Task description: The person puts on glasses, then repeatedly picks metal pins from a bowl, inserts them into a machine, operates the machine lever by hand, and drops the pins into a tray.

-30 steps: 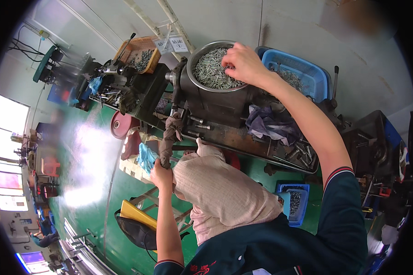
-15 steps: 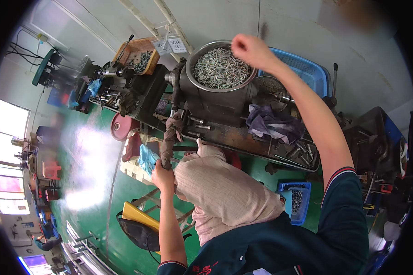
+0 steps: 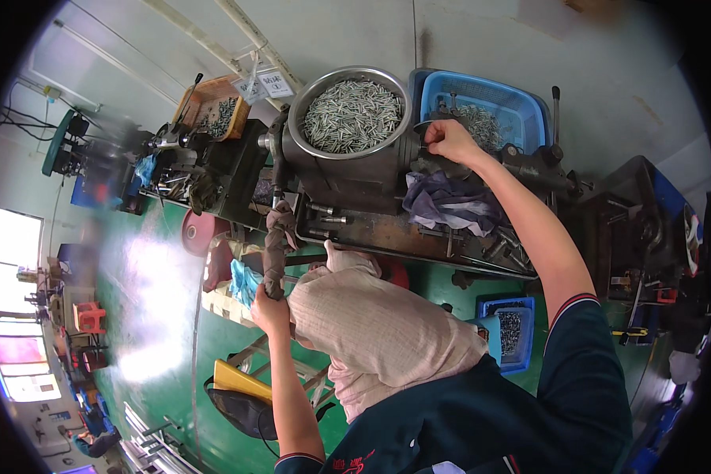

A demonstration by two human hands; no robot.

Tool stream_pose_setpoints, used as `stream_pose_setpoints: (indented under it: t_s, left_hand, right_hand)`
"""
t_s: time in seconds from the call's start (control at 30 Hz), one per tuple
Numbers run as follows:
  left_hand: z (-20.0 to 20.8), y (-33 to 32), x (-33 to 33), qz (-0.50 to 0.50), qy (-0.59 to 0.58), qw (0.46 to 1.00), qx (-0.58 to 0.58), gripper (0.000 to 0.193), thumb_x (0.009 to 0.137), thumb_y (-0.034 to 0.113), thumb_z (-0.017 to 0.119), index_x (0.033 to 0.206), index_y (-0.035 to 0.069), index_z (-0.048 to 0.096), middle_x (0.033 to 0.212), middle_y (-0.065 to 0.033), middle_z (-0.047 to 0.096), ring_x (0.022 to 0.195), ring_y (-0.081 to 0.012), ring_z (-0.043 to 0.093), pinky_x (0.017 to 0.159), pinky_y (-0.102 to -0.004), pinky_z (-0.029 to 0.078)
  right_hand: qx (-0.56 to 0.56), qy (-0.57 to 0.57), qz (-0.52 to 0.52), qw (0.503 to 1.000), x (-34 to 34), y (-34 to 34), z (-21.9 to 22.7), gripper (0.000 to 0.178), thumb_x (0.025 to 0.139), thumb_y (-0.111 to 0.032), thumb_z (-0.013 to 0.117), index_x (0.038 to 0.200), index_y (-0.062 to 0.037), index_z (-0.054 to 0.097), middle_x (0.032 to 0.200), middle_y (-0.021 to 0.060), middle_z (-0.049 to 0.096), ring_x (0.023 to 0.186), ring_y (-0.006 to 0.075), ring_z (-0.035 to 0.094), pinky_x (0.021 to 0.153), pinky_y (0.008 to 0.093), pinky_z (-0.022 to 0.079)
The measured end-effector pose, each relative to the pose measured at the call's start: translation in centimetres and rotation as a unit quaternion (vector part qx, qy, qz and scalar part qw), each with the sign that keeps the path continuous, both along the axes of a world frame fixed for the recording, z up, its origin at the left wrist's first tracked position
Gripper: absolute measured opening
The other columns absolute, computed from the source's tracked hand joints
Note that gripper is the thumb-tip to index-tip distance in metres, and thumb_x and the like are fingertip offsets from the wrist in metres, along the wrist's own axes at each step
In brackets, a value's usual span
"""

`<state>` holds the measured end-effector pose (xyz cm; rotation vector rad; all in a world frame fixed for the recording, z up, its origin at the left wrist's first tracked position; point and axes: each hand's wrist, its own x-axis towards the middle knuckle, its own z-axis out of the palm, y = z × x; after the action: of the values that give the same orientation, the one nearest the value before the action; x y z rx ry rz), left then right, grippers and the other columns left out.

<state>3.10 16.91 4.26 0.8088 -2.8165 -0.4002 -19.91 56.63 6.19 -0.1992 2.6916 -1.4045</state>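
Note:
My left hand (image 3: pixel 270 310) is wrapped around the lower end of a cloth-wrapped lever (image 3: pixel 274 245) that hangs from the left side of a dark metal machine (image 3: pixel 344 183). On top of that machine sits a round steel bowl (image 3: pixel 347 157) heaped with small metal pins (image 3: pixel 351 117). My right hand (image 3: pixel 450 142) is at the machine's right end, just right of the bowl, with thumb and fingers pinched together. Whatever those fingers hold is too small to make out. Below this hand a purple-grey rag (image 3: pixel 450 201) lies bunched up.
Behind my right hand stands a blue plastic basket (image 3: pixel 430 93) with metal parts in it. The machine's tray (image 3: pixel 379 233) bears loose tools. An orange bin (image 3: pixel 233 118) of parts stands far left. A blue crate (image 3: pixel 517 365) is on the floor at right; a pale cloth (image 3: pixel 387 316) covers my lap.
My right hand has moved from above the bowl's right rim down to the machine's right end. My left hand stays on the lever. The whole view has shifted slightly.

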Motion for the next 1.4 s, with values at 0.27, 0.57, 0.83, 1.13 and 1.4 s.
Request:
stream_pose_setpoints:
  t_s: [0.27, 0.57, 0.83, 1.13, 1.4]
  left_hand:
    - [0.2, 0.1, 0.0, 0.006, 0.013, 1.000, -0.008, 0.020, 0.065, 0.017, 0.058, 0.082, 0.006, 0.057, 0.072, -0.0200, 0.059, 0.072, -0.0395, 0.056, 0.061, -0.0456, 0.042]
    - [0.3, 0.1, 0.1, 0.011, 0.005, 1.000, -0.011, 0.022, 0.064, 0.017, 0.059, 0.083, 0.006, 0.056, 0.072, -0.0194, 0.059, 0.071, -0.0392, 0.056, 0.061, -0.0456, 0.042]
    - [-0.4, -1.5, -0.3, -0.006, 0.003, 0.999, -0.037, 0.020, 0.063, 0.014, 0.058, 0.082, 0.008, 0.056, 0.070, -0.0184, 0.059, 0.069, -0.0391, 0.056, 0.059, -0.0457, 0.043]
    - [0.5, -9.5, -4.0, -0.039, 0.011, 0.995, -0.092, 0.014, 0.064, 0.010, 0.056, 0.078, 0.009, 0.056, 0.071, -0.0185, 0.059, 0.071, -0.0377, 0.056, 0.060, -0.0448, 0.043]
    - [0.5, -10.7, -4.5, -0.054, -0.010, 0.995, -0.085, 0.015, 0.064, 0.010, 0.059, 0.079, 0.009, 0.057, 0.074, -0.0168, 0.059, 0.074, -0.0362, 0.055, 0.064, -0.0439, 0.043]
  right_hand:
    - [-0.009, -0.004, 0.004, 1.000, -0.2, -0.2, -0.7, 0.018, 0.057, -0.008, 0.065, 0.073, -0.0032, 0.060, 0.071, 0.0062, 0.061, 0.068, 0.0172, 0.058, 0.064, 0.0276, 0.044]
    - [-0.026, 0.021, -0.001, 0.999, -0.3, -0.3, -1.1, 0.015, 0.057, -0.007, 0.065, 0.069, -0.0020, 0.057, 0.067, 0.0059, 0.060, 0.064, 0.0170, 0.057, 0.062, 0.0277, 0.043]
    - [-0.027, 0.033, 0.008, 0.999, -0.5, -0.6, -1.1, 0.016, 0.055, -0.009, 0.064, 0.067, -0.0035, 0.054, 0.063, 0.0059, 0.057, 0.061, 0.0186, 0.056, 0.059, 0.0299, 0.042]
    - [0.005, 0.026, 0.024, 0.999, -0.1, -0.5, 0.5, 0.015, 0.058, -0.012, 0.065, 0.067, -0.0039, 0.056, 0.064, 0.0074, 0.058, 0.064, 0.0211, 0.057, 0.060, 0.0315, 0.043]
    - [0.440, 0.068, -0.113, 0.888, -3.2, 8.4, 5.9, 0.014, 0.069, -0.021, 0.055, 0.077, -0.0112, 0.063, 0.085, 0.0097, 0.061, 0.092, 0.0267, 0.054, 0.076, 0.0430, 0.043]
